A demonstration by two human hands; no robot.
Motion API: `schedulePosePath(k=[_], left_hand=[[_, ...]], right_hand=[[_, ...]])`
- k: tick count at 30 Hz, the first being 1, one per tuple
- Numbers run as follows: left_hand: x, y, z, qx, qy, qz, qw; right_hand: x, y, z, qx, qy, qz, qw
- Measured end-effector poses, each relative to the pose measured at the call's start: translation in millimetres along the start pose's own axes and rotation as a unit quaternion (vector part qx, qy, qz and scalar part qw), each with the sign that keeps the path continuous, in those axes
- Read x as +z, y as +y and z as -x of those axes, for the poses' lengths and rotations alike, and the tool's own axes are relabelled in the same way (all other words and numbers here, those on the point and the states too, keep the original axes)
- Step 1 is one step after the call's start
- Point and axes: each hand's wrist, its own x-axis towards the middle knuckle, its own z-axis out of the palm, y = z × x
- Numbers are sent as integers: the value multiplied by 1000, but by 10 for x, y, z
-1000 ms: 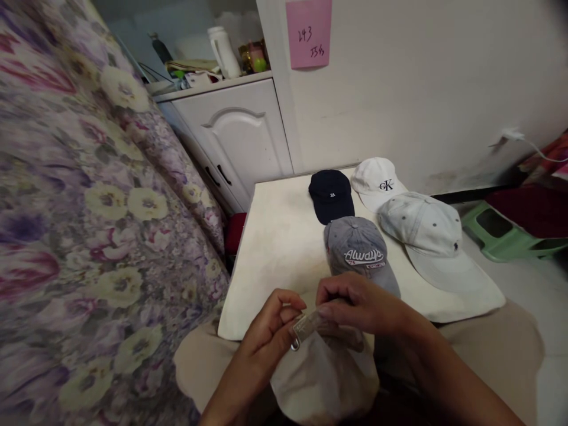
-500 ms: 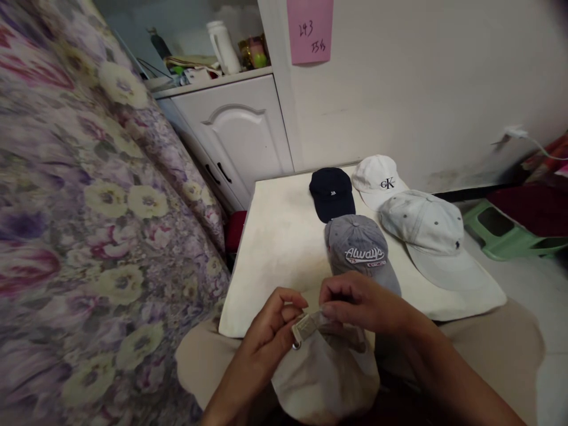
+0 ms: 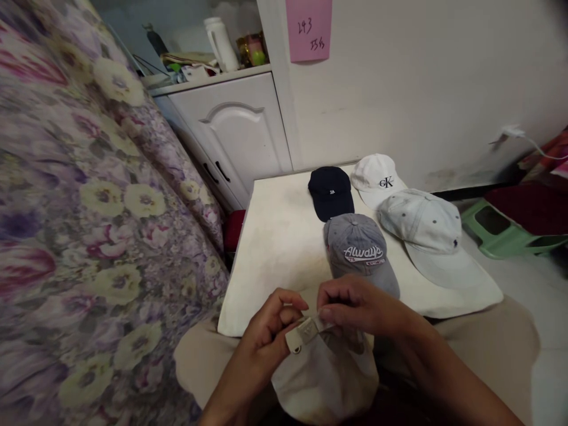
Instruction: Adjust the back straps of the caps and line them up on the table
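A beige cap [image 3: 326, 378] hangs at the table's near edge, its back strap [image 3: 306, 332] with a metal buckle turned upward. My left hand [image 3: 270, 331] pinches the buckle side of the strap. The fingers of my right hand [image 3: 350, 305] are closed on the strap's other part, just to the right. Beyond my right hand lies a grey cap [image 3: 355, 242] with "Always" lettering. A navy cap [image 3: 331, 192], a white CK cap [image 3: 377, 177] and a pale blue-grey cap [image 3: 426, 228] rest farther back and to the right.
The caps lie on a cream-covered table [image 3: 275, 236]. A floral curtain [image 3: 110, 236] hangs at the left, with a white cabinet [image 3: 235, 130] behind the table. A green stool [image 3: 501, 228] stands at the right. A pink note [image 3: 309, 29] is on the wall.
The buckle end of the strap has turned and shows more of its flat face, with my left thumb shifted beside it. My right hand has barely moved.
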Motion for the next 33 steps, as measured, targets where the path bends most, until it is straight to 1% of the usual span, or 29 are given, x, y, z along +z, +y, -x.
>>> schedulePosePath(k=[4, 7, 11, 17, 23, 28, 31, 33], left_hand=[[8, -4, -2, -9, -7, 3, 1000], [18, -8, -22, -19, -24, 5, 1000], [40, -10, -51, -20, -34, 6, 999], [69, -3, -58, -14, -18, -13, 1000], [105, -5, -67, -2, -6, -17, 1000], [33, 13, -51, -12, -17, -36, 999], [-19, 37, -24, 8, -5, -78, 997], [-35, 57, -6, 18, -14, -92, 995]], right_hand=[[9, -2, -6, -8, -5, 5, 1000], [7, 0, -13, -17, -16, 15, 1000], [-1, 0, 0, -12, -27, 5, 1000], [-2, 15, 15, 1, -32, -9, 999], [-5, 35, 18, -2, -32, 4, 999], [-19, 45, 33, 0, -32, -1, 999], [-20, 46, 44, 3, -38, -8, 999], [-18, 40, 52, 2, -37, -2, 999]])
